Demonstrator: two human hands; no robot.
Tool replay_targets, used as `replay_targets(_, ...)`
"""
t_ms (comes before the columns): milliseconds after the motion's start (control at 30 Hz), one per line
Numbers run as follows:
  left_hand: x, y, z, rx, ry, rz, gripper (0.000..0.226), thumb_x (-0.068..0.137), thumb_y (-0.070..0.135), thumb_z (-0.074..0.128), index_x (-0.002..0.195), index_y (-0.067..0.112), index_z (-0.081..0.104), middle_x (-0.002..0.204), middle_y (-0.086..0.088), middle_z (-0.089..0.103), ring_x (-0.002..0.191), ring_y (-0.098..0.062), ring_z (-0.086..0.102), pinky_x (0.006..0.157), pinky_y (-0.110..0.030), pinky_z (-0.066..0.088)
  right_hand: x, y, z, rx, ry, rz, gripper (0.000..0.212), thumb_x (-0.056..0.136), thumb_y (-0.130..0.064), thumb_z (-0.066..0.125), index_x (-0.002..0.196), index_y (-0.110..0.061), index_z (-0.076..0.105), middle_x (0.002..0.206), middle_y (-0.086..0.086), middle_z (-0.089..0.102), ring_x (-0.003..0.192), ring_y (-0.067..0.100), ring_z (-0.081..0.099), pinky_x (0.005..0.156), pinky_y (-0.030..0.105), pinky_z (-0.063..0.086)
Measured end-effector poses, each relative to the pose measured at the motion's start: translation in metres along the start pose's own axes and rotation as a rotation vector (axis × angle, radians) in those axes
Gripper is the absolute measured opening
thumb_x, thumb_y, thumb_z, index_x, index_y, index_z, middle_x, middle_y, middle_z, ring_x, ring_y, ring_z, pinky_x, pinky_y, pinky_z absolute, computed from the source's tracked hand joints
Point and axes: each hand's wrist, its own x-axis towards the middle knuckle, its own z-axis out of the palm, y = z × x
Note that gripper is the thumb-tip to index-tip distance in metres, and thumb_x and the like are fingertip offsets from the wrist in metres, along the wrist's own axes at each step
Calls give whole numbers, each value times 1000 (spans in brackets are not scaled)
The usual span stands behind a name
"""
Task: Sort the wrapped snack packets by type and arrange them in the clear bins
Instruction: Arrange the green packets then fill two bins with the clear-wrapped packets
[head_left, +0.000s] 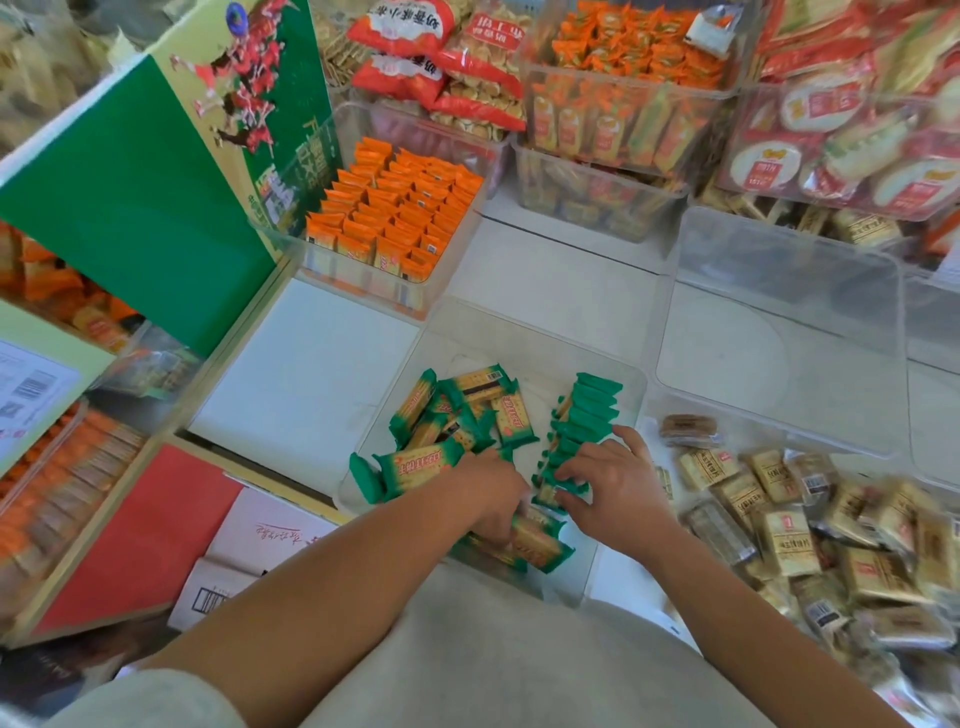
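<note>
A clear bin (524, 332) in front of me holds green-wrapped cracker packets. Several lie in a loose heap (457, 421) on its left side. On its right side a row of green packets (584, 421) stands on edge. My left hand (493, 493) reaches down into the bin's near part with its fingers curled over green packets (540, 545). My right hand (618, 478) rests at the near end of the standing row, fingers spread and touching the packet tops.
A bin of orange packets (395, 218) stands behind left, next to a green carton (156, 208). An empty clear bin (779, 332) sits at the right. Brown-wrapped packets (810, 540) pile at the near right. Stacked bins of snacks (623, 104) fill the back.
</note>
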Motion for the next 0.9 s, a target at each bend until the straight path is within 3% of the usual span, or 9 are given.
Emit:
replay_targets(67, -6, -2, 4, -43, 73, 32, 49, 88, 44, 70, 135, 35, 58, 126, -1, 62, 120, -28, 53, 100, -43, 48, 0, -2, -3, -3, -12, 8, 21, 72, -50, 72, 86, -35, 77, 80, -18, 66, 81, 11, 66, 114, 44, 29)
replay_targets(167, -17, -9, 12, -291, 275, 63, 50, 84, 47, 75, 130, 31, 62, 119, 2, 67, 108, -21, 62, 88, -36, 54, 1, -15, -13, 0, -60, 2, 38, 72, -64, 64, 95, -37, 76, 86, -20, 68, 87, 7, 64, 111, 46, 28)
replay_targets(333, -27, -13, 22, -729, 460, 50, 61, 72, 41, 86, 127, 34, 61, 120, 12, 65, 111, -12, 62, 95, -34, 54, 6, -42, -32, 252, -292, -11, 56, 72, -58, 61, 124, -38, 60, 105, -17, 68, 94, 9, 60, 85, 41, 51)
replay_targets(400, -30, -14, 24, -856, 488, 49, 60, 68, 37, 90, 120, 37, 59, 114, 15, 63, 109, -9, 61, 94, -34, 55, 8, -41, -34, 256, -359, 35, 67, 80, -54, 67, 142, -41, 46, 116, -14, 67, 100, 10, 62, 85, 37, 55)
replay_targets(500, -33, -16, 28, -971, 491, 81, 62, 69, 31, 92, 121, 39, 60, 113, 17, 64, 109, -2, 61, 95, -30, 54, 6, -38, -35, 254, -399, 54, 74, 89, -48, 71, 152, -42, 34, 118, -11, 67, 96, 10, 62, 84, 32, 53)
replay_targets(567, -35, -17, 29, -929, 453, 110, 67, 75, 29, 89, 132, 34, 57, 121, 16, 65, 110, 0, 61, 97, -23, 52, -1, -37, -36, 264, -352, 30, 76, 90, -46, 72, 155, -38, 34, 118, -9, 65, 88, 7, 58, 81, 28, 51)
replay_targets(667, -34, -21, 27, -518, 365, 69, 65, 86, 37, 78, 143, 25, 49, 135, 5, 62, 118, -16, 60, 99, -32, 50, -11, -32, -42, 284, -180, 47, 71, 86, -45, 74, 150, -32, 45, 119, -8, 60, 81, 6, 55, 77, 28, 53)
replay_targets(800, -21, -18, 20, -242, 249, 62, 45, 94, 45, 66, 132, 23, 57, 123, -2, 60, 109, -24, 58, 91, -39, 52, -15, -25, -44, 340, 46, 101, 60, 74, -52, 64, 127, -24, 62, 111, -8, 66, 88, 9, 61, 77, 30, 56)
replay_targets(900, -7, -13, 13, -108, 306, 100, 42, 96, 44, 63, 131, 22, 63, 123, -4, 59, 114, -25, 53, 90, -37, 44, -16, -21, -42, 329, 42, 154, 62, 71, -55, 65, 122, -19, 63, 107, -2, 67, 94, 16, 62, 80, 31, 54)
